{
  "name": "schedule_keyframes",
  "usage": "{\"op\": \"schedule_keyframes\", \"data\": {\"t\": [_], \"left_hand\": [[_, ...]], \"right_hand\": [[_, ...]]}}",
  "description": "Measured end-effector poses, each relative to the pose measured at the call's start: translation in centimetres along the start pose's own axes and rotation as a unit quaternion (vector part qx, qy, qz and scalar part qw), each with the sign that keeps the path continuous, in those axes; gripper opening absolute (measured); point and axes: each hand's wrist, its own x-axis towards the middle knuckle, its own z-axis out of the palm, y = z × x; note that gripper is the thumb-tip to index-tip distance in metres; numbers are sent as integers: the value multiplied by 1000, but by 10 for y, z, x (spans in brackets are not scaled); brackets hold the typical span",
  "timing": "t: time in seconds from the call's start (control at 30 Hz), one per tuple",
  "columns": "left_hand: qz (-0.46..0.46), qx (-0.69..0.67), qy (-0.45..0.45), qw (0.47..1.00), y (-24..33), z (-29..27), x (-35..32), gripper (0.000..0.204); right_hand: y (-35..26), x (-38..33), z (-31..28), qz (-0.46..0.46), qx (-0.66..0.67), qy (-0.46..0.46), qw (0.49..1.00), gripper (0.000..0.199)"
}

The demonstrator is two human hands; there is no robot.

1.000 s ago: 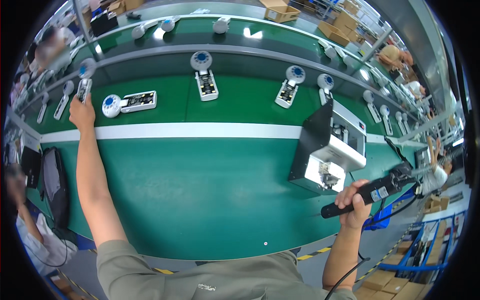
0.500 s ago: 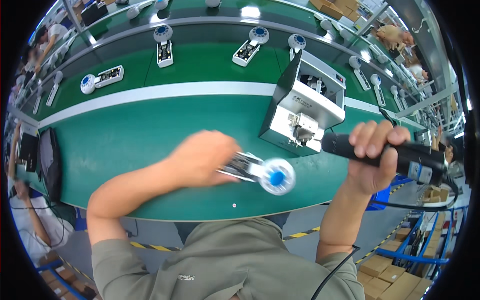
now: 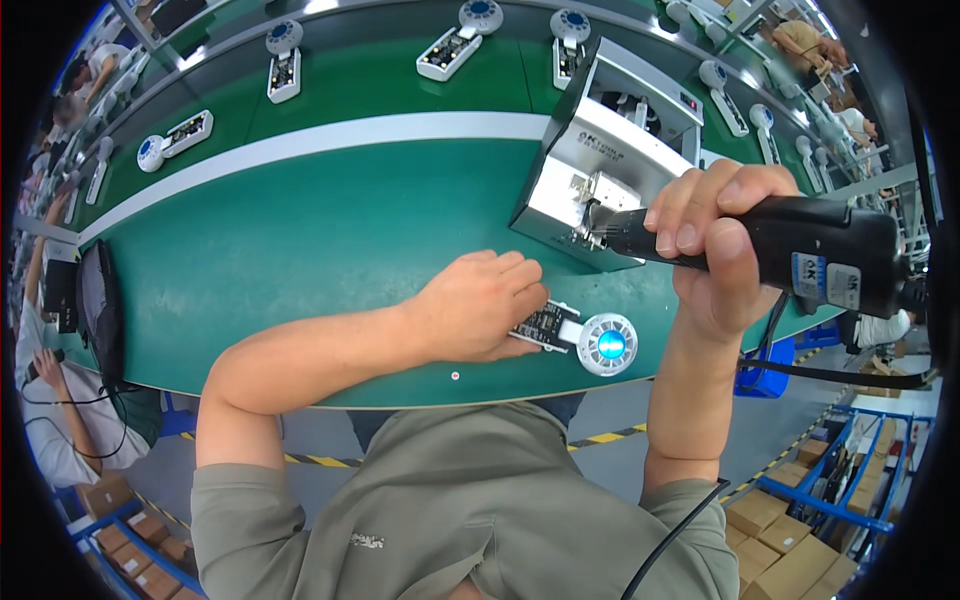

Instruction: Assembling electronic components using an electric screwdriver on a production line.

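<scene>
My left hand [image 3: 485,305] is closed around the handle end of a white device [image 3: 560,328], which has an exposed circuit board and a round slotted head with a blue centre. It is held low over the green bench near the front edge; part of the handle is hidden under my fingers. My right hand [image 3: 725,235] grips a black electric screwdriver [image 3: 810,245] with a cable at its rear. The screwdriver's front end points left, at the metal outlet of a boxy screw feeder [image 3: 610,150]. Whether its tip touches the outlet cannot be made out.
Beyond a white rail [image 3: 330,137], similar devices [image 3: 285,70] lie spaced along a green conveyor. A small pale round piece [image 3: 455,376] rests near the bench's front edge. A dark bag [image 3: 98,310] stands at the left end. Other people work on both sides.
The white device in my left hand has moved right. My right hand has brought the screwdriver left, up to the feeder's outlet. The view has shifted slightly.
</scene>
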Motion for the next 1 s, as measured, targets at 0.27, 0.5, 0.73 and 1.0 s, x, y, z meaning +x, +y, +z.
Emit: {"op": "schedule_keyframes", "data": {"t": [0.27,0.5,0.73,1.0], "left_hand": [[-16,-9,21,1000,-6,5,0,39],[-29,-18,15,999,-9,9,0,41],[-31,-38,15,999,-10,9,3,44],[-35,-44,18,998,-11,10,5,44]], "right_hand": [[1,-34,5,54,62,0,997,31],[14,-40,12,77,86,71,991,34],[20,-38,8,105,98,62,988,35],[15,-31,6,104,95,47,989,31]]}}
